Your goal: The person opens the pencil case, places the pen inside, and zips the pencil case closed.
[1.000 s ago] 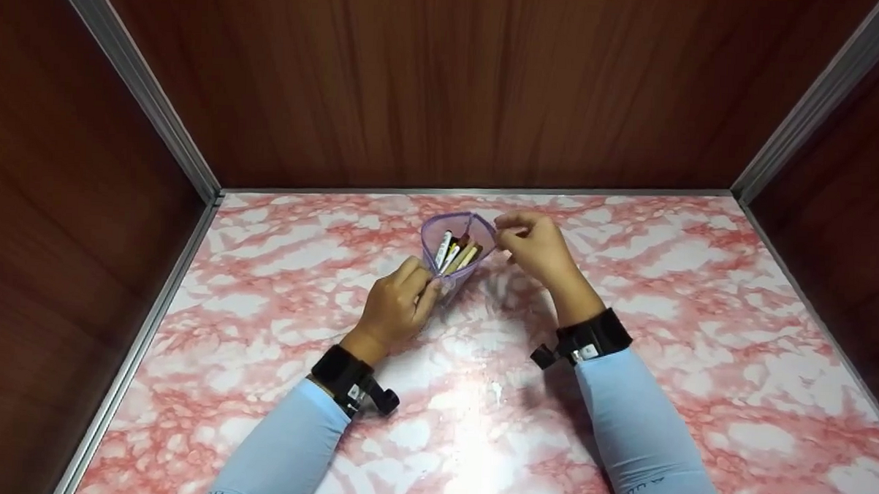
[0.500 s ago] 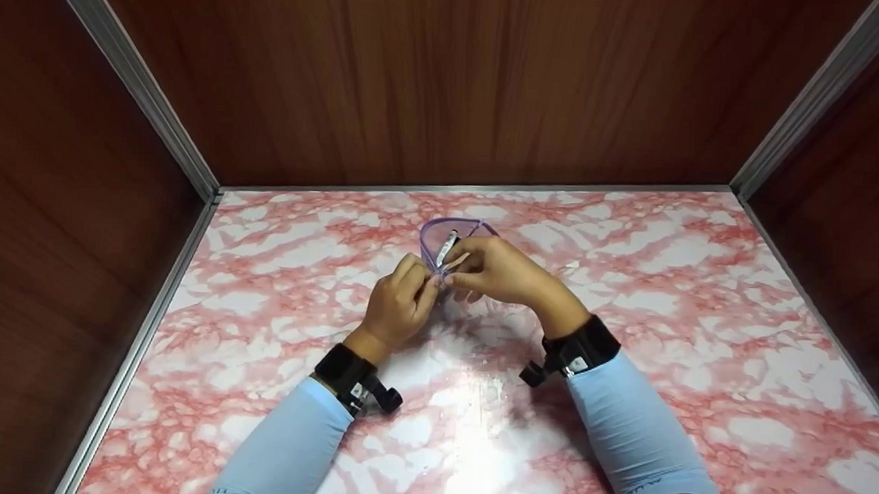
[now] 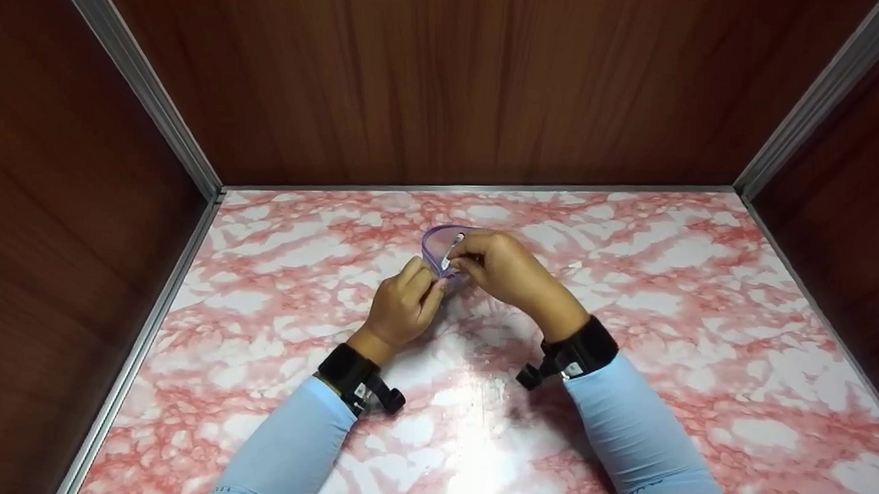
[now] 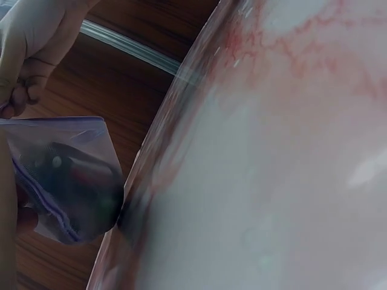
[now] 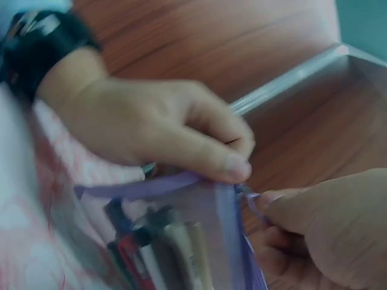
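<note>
A translucent mesh pencil pouch (image 3: 440, 240) with purple trim stands on the table, its mouth partly open. My left hand (image 3: 401, 304) grips the near corner of its rim between thumb and fingers. My right hand (image 3: 508, 275) is close beside it and pinches what looks like a small purple zipper pull (image 5: 254, 205) at that corner. A white marker (image 3: 452, 250) sticks up inside the pouch. Several pens (image 5: 160, 248) show through the mesh in the right wrist view. In the left wrist view, the pouch's side (image 4: 78, 181) appears dark with its contents.
The table (image 3: 299, 286) has a red and white marbled top. Dark wooden panels (image 3: 460, 87) stand at the back and both sides, with metal strips along their edges. A black camera band (image 3: 578, 350) sits on each wrist.
My right hand has moved left from the pouch's right rim to the near corner, beside the left hand. It now covers most of the pens. The left hand keeps its grip.
</note>
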`<state>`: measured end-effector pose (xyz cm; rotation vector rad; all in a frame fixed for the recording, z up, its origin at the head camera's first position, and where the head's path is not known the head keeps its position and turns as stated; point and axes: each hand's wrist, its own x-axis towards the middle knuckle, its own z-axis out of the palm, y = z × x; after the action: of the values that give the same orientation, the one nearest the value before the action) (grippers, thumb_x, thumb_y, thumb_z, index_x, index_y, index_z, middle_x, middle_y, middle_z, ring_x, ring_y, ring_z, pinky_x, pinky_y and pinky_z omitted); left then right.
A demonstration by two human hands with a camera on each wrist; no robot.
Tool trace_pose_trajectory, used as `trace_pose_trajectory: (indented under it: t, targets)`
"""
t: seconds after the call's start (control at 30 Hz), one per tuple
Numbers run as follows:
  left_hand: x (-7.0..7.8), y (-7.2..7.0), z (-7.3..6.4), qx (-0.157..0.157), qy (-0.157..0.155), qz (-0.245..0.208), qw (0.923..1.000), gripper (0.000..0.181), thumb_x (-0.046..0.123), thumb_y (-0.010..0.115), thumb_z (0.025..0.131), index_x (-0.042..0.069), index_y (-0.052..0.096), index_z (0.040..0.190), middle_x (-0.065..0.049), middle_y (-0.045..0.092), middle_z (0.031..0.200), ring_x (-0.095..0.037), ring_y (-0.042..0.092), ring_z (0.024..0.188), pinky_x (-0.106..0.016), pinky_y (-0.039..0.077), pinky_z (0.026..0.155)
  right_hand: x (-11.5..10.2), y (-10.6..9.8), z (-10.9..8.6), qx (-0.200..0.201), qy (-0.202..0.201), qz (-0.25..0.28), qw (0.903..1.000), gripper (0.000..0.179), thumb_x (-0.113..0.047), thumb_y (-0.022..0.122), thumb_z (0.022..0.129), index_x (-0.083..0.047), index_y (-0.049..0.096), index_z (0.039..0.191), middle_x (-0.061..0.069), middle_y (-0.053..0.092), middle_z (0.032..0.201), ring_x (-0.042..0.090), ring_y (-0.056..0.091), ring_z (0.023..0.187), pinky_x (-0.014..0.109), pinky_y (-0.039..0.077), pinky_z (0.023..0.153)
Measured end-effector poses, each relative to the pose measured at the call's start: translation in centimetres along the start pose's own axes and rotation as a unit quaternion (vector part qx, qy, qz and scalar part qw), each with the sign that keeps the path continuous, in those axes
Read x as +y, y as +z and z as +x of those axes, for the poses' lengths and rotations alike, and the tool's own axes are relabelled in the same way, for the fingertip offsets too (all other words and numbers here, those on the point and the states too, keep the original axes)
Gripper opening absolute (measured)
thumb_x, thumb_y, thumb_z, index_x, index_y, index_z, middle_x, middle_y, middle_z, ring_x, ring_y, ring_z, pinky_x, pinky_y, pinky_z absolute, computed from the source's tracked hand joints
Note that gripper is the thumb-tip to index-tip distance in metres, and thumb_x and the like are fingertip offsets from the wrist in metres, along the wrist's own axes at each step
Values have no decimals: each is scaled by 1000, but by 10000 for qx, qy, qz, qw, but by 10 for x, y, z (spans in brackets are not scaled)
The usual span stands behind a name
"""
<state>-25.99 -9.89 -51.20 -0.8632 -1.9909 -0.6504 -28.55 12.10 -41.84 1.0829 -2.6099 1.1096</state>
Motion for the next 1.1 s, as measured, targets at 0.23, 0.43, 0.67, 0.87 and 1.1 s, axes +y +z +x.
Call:
trace_pose_trajectory:
  t: [0.23, 0.43, 0.67, 0.87, 1.1]
  targets:
    - [0, -1, 1, 222, 168, 173, 9995, 29, 19, 63, 114, 6, 61, 89, -11, 55, 88, -17, 47, 57, -31, 52, 48, 5, 5, 3, 491, -673, -805, 9933, 10, 2, 77, 103, -1, 83, 110, 15, 80, 108, 33, 77, 103, 48, 65, 92]
    - [-2, -1, 3, 413, 267, 85, 9988, 39, 25, 51, 120, 7, 59, 86, -9, 56, 86, -16, 49, 55, -31, 52, 48, 20, 1, 13, 539, -479, -901, 9933, 11, 3, 74, 105, 0, 83, 111, 17, 79, 108, 34, 78, 102, 48, 66, 92]
    - [-3, -4, 4, 621, 357, 64, 9974, 37, 23, 53, 117, 7, 59, 85, -7, 55, 84, -15, 49, 54, -30, 51, 46, 35, -8, 21, 866, -58, -1273, 9881, 9, 0, 75, 105, -2, 83, 110, 18, 78, 105, 38, 76, 102, 52, 65, 94]
    - [-3, -7, 6, 694, 439, 53, 9966, 37, 24, 53, 118, 7, 61, 86, -7, 58, 85, -14, 52, 55, -28, 52, 48, 44, -13, 27, 1179, 119, -1640, 9793, 7, 1, 75, 105, -3, 80, 105, 18, 78, 105, 40, 74, 106, 52, 64, 97]
    - [-1, -6, 6, 762, 607, 76, 9952, 38, 24, 53, 118, 6, 60, 85, -8, 59, 85, -16, 52, 56, -30, 52, 49, 68, -24, 34, 1499, 313, -1858, 9706, 8, 0, 70, 106, 1, 78, 108, 23, 76, 109, 45, 71, 110, 56, 61, 101]
